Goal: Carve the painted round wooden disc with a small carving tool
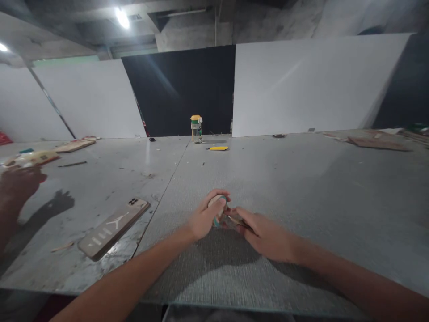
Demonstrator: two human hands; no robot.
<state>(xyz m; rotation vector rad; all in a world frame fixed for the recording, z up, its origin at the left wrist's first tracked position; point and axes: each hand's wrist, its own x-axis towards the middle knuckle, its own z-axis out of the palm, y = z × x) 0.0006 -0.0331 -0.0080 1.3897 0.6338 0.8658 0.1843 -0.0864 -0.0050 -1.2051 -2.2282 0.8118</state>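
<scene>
My left hand (207, 216) is wrapped around a small rounded cream-and-teal piece (218, 202), thumb lying across its face. What the piece is cannot be made out, as fingers cover much of it. Close beside it on the right, my right hand (263, 230) grips a slim pen-like tool (238, 221). The tool points toward the piece, and its tip is too small to tell whether it touches. Both hands are held just above the grey table (301, 192), casting a shadow below.
A phone in a Jordan-logo case (114, 228) lies left of my forearm. Further off are a yellow utility knife (218, 148) and a yellow-lidded bottle (196, 129). Another person's hand (22, 183) is at the far left, by a pale packet (35, 157). Boards (377, 142) lie far right.
</scene>
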